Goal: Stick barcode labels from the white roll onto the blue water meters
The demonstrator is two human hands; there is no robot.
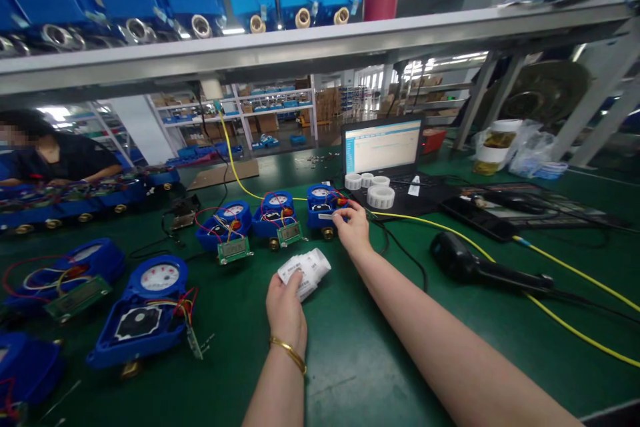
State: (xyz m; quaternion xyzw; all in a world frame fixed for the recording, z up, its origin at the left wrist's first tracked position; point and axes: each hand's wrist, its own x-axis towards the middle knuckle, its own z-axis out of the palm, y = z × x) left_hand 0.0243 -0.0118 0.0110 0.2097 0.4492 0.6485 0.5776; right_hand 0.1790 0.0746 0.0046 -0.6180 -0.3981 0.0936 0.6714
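Note:
My left hand (286, 310) is closed around a white strip of labels (307, 270), held just above the green mat. My right hand (354, 225) reaches forward and pinches a small white label against the front of the rightmost blue water meter (323, 203). Two more open blue meters (277, 213) (226, 223) with red wires and green circuit boards stand in a row to its left. A gold bracelet sits on my left wrist.
More open meters (150, 310) lie at the left. A laptop (383, 147), white label rolls (381, 195), a black handheld scanner (470, 265) and yellow cables (565, 267) are at the right. Another person (55, 157) works at far left. A shelf of meters (300, 47) hangs overhead.

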